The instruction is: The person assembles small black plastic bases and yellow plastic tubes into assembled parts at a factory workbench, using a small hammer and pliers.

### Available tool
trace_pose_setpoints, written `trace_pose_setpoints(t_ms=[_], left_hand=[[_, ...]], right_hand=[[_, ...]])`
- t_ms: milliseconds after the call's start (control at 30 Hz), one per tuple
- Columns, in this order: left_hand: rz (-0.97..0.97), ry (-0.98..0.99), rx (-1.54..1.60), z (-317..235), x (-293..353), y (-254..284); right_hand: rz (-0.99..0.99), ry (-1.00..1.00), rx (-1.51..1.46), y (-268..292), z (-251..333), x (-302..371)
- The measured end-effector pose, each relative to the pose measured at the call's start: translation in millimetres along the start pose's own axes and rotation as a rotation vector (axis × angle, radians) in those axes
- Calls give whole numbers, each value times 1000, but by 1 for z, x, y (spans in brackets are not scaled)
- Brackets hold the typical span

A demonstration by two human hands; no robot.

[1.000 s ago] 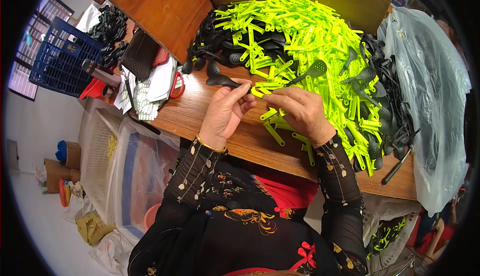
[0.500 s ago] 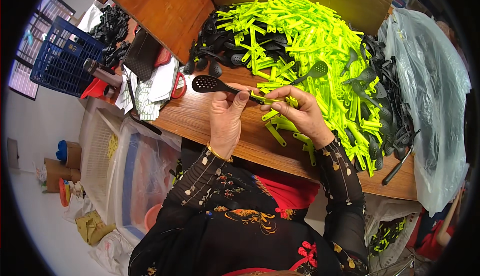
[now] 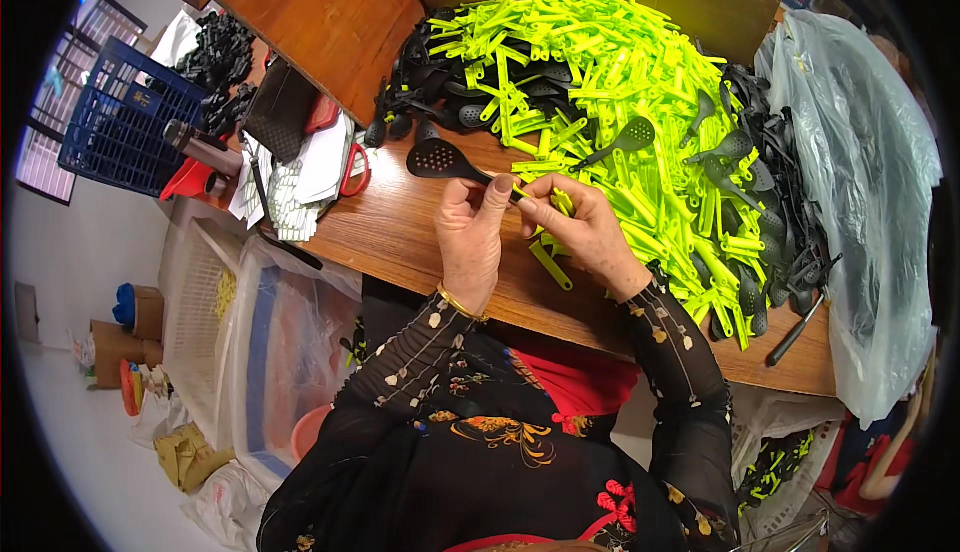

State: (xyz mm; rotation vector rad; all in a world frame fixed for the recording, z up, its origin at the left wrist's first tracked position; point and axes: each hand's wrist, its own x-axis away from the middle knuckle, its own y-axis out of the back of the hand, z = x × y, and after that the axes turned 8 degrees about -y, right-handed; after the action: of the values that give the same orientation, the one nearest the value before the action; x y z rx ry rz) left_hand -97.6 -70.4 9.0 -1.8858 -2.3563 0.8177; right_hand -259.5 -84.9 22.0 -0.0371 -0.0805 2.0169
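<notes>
My left hand [image 3: 470, 242] is closed on the neck of a black perforated spoon [image 3: 440, 160], whose round-holed head points to the left. Close beside it, my right hand [image 3: 588, 232] pinches a neon yellow-green plastic handle [image 3: 562, 194] at the spoon's narrow end. My fingers cover most of the join, so how far the two parts fit together cannot be seen. Behind my hands rises a big heap of loose yellow-green handles [image 3: 620, 62]. Another black perforated spoon [image 3: 632, 136] lies on that heap.
More black spoon heads [image 3: 735, 147] crowd the heap's right side, beside a clear plastic bag [image 3: 850, 182]. A screwdriver-like tool [image 3: 795, 334] lies at the table's right. Red-handled scissors [image 3: 355, 170], papers [image 3: 300, 177] and a blue basket [image 3: 130, 122] are at left.
Both hands have drawn closer together. The left hand and the spoon have shifted right, the spoon's head has turned slightly, and less of the green handle shows between my fingers.
</notes>
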Motion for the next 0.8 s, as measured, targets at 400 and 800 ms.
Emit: trace_pose_setpoints(t_ms=[400, 800], left_hand=[[369, 270, -55, -32, -24, 27], [139, 275, 68, -8, -18, 34]], right_hand=[[92, -113, -71, 10, 8, -1], [88, -195, -118, 14, -3, -2]])
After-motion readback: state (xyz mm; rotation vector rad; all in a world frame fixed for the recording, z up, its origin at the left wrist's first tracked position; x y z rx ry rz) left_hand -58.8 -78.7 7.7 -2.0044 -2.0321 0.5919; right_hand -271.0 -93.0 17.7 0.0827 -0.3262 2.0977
